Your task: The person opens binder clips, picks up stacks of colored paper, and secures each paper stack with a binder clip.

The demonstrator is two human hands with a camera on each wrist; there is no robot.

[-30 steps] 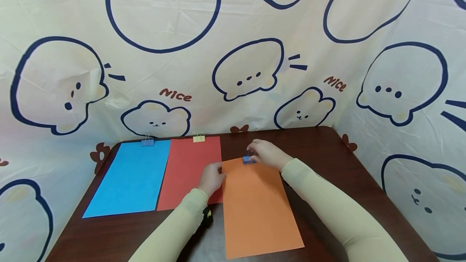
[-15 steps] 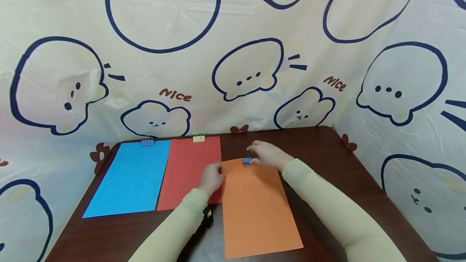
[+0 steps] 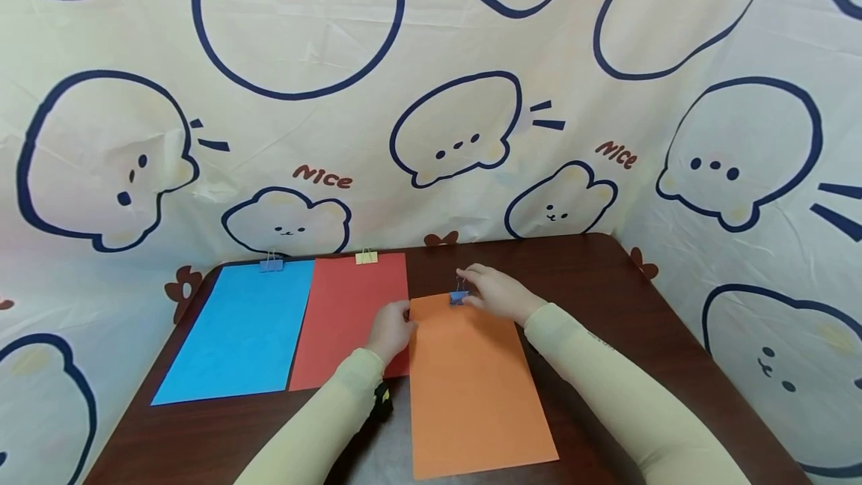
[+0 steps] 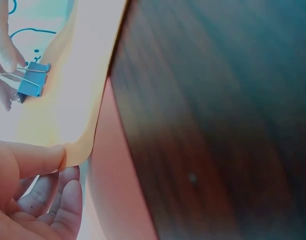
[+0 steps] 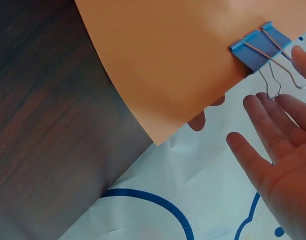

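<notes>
An orange sheet of paper (image 3: 481,388) has a blue binder clip (image 3: 459,298) on its far edge, with wire handles standing up. My left hand (image 3: 390,331) pinches the sheet's far left corner; in the left wrist view the thumb (image 4: 38,157) lies on top and the fingers are below. Beside the clip is my right hand (image 3: 501,293). In the right wrist view its fingers (image 5: 260,117) are loosely spread, the fingertips close to the clip's wire handles (image 5: 272,82). Whether they still touch the wire is hard to tell.
Left on the brown table (image 3: 572,268) lie a blue sheet (image 3: 242,335) with a grey-blue binder clip (image 3: 271,266) and a red sheet (image 3: 350,305) with a yellow binder clip (image 3: 367,257). A patterned curtain (image 3: 458,208) hangs behind the table.
The right hand's fingers have loosened and drawn slightly to the right of the clip, so its wire handles show more. The left hand stays at the paper's corner.
</notes>
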